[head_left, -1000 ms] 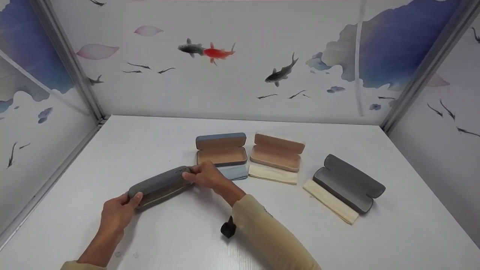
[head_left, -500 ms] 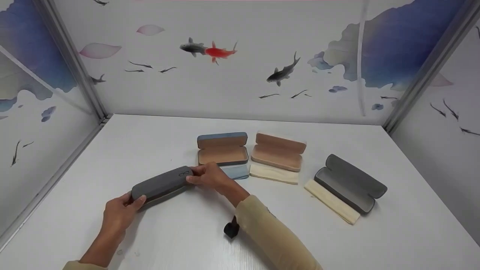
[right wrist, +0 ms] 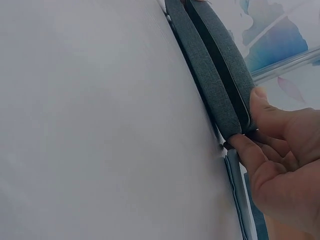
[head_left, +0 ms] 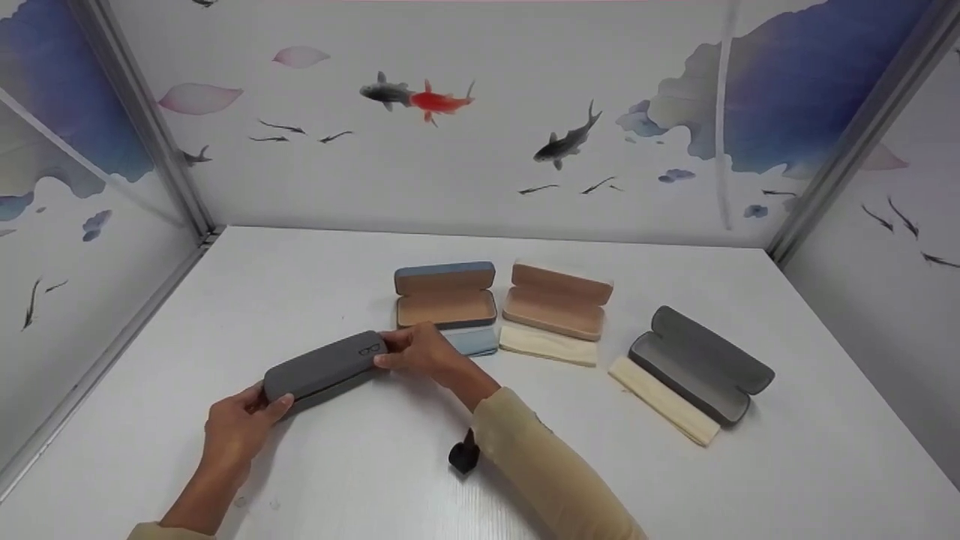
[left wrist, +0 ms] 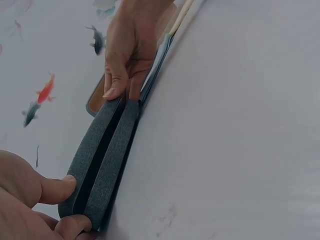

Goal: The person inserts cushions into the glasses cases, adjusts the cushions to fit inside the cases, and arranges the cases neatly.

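Observation:
A dark grey glasses case (head_left: 322, 369) with a small glasses print on its lid is held between both hands at the left of the table. My left hand (head_left: 236, 424) grips its near left end, thumb on the lid. The right hand (head_left: 429, 352) pinches the far right end. In both wrist views a narrow dark gap runs along the case (left wrist: 100, 155) between lid and base, so it is slightly ajar. Just behind the right hand lie a folded light blue cloth (head_left: 478, 342) and an open blue case (head_left: 448, 307) with a tan lining.
To the right stands an open case with a pinkish tan inside (head_left: 553, 316), a folded cream cloth (head_left: 547, 346) before it. Farther right is an open grey case (head_left: 694, 375) beside another cream cloth (head_left: 664, 401). A patterned wall (head_left: 480, 202) bounds the white table (head_left: 375, 480) behind.
The lid of the held grey case has come down toward its base, and the gap along its front has narrowed. Both hands keep their hold at the ends.

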Action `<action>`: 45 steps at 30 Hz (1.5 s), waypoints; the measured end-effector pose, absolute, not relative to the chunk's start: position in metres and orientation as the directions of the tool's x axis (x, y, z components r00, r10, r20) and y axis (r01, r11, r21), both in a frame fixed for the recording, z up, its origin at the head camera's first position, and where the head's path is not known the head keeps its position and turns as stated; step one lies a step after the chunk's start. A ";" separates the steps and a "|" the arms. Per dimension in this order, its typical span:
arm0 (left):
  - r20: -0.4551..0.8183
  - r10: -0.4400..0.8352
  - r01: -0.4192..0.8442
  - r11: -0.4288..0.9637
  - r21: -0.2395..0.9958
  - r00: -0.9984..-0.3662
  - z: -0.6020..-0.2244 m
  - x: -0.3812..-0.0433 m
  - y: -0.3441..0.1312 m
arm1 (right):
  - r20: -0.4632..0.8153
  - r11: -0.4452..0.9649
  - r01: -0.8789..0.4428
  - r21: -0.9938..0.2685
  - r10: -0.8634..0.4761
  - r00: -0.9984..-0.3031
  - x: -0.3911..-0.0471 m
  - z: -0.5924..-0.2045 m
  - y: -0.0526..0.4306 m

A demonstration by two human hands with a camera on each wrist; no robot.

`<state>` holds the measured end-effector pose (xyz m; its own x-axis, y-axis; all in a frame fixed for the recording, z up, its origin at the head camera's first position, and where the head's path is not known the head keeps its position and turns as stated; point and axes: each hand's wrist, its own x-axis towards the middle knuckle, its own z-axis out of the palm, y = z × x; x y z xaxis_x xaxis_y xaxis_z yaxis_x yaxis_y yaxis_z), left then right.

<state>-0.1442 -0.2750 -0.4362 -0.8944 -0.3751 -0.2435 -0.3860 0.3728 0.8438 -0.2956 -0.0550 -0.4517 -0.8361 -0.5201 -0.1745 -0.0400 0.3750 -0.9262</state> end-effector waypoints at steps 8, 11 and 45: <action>-0.241 -0.397 -0.393 0.363 0.845 -0.885 -0.439 -0.142 -0.276 | -0.159 0.346 -0.038 -0.938 -0.523 -0.837 -0.293 -0.454 -0.056; -0.240 -0.384 -0.384 0.360 0.850 -0.891 -0.438 -0.142 -0.277 | -0.142 0.325 -0.049 -0.944 -0.536 -0.832 -0.293 -0.454 -0.055; -0.086 -0.397 -0.308 0.541 0.782 -0.914 -0.400 -0.137 -0.266 | -0.101 0.443 -0.148 -0.884 -0.490 -0.866 -0.277 -0.412 -0.043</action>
